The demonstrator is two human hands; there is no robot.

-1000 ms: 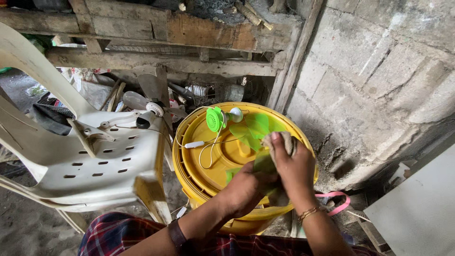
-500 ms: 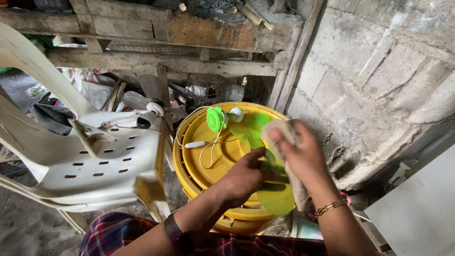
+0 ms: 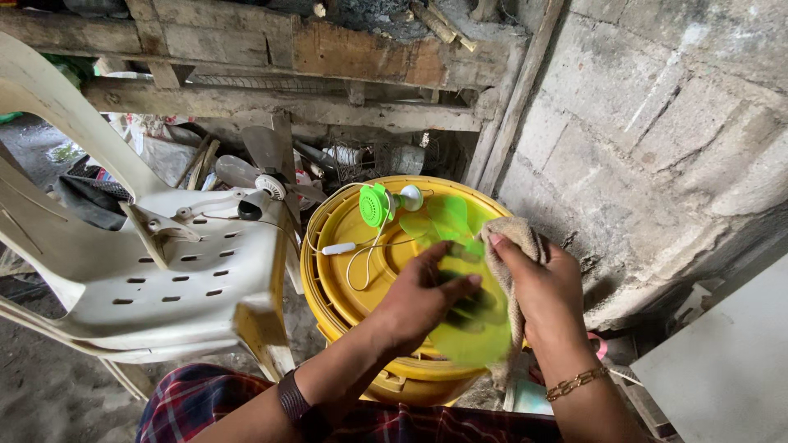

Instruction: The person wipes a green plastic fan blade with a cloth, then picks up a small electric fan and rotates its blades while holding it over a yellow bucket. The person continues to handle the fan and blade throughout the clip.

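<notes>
The left hand (image 3: 427, 297) lies over a translucent green fan blade (image 3: 472, 328), its fingers curled loosely down on the blade and steadying it above the lid of a yellow bucket (image 3: 328, 271). The right hand (image 3: 538, 283) has its fingers closed around a beige rag (image 3: 513, 238), pressed against the blade's far edge. On the lid, beyond the hands, sit a small green fan motor (image 3: 376, 205) with a white knob and a thin white cord (image 3: 353, 262). A white plastic chair (image 3: 148, 271) stands just left of the bucket, and a rough block wall (image 3: 657, 123) rises on the right.
</notes>
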